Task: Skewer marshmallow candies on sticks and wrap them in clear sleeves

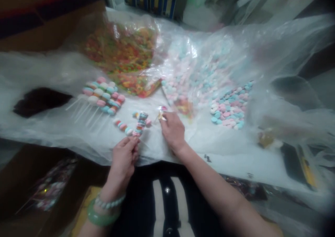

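Gripping a short stack of striped pastel candies [140,123], the left grip [125,158] is closed around the stack's lower end, its fingers hiding whatever lies below. A jade-green bangle [102,214] and a pale beaded bracelet [110,204] circle that wrist. The right grip [172,130] is pinched shut on a small shiny pale piece [161,116], too blurred to identify, with a pink candy [163,108] just beyond it. A loose row of pastel candies [122,126] lies just beside the stack on a crumpled white plastic sheet [52,139]. Farther out are a bundle of candy-laden white sticks [102,95], a clear bag of orange-green sweets [120,52], a clear bag of pink-and-blue discs [199,69], and a pastel candy heap [229,108]. The plastic film blurs the bagged contents, and a dark clump [39,101] cannot be made out.
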A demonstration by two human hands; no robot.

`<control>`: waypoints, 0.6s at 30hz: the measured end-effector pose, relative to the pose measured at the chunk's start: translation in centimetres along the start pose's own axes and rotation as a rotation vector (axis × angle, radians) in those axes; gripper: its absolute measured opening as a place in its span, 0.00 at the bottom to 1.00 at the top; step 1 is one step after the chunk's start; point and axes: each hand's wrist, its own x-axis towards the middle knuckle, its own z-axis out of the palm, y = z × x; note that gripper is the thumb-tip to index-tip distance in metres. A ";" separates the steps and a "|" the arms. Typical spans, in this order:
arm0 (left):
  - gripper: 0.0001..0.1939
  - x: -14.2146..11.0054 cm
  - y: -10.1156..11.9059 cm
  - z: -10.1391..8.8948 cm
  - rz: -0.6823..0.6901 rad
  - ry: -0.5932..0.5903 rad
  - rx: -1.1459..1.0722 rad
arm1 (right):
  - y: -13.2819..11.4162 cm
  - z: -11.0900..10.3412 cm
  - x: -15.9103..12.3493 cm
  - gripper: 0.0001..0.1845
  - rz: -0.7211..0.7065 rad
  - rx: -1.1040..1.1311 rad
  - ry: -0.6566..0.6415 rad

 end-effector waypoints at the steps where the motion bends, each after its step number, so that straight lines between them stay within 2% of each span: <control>1: 0.13 0.1 0.2 0.0 -0.026 -0.015 -0.028 | 0.5 0.1 0.5 0.10 -0.050 -0.160 -0.026; 3: 0.12 0.1 0.5 -0.1 -0.051 -0.034 -0.058 | 1.1 0.5 1.1 0.10 -0.083 -0.345 -0.112; 5: 0.11 0.1 0.7 -0.3 -0.060 -0.038 -0.069 | 1.5 0.9 1.5 0.10 -0.065 -0.384 -0.154; 13: 0.10 0.6 1.1 -0.8 -0.104 -0.057 -0.110 | 2.1 0.1 1.8 0.12 0.035 -0.213 -0.132; 18: 0.11 0.6 1.1 -0.8 -0.116 -0.068 -0.047 | 1.6 1.1 1.1 0.11 -0.133 -0.353 -0.134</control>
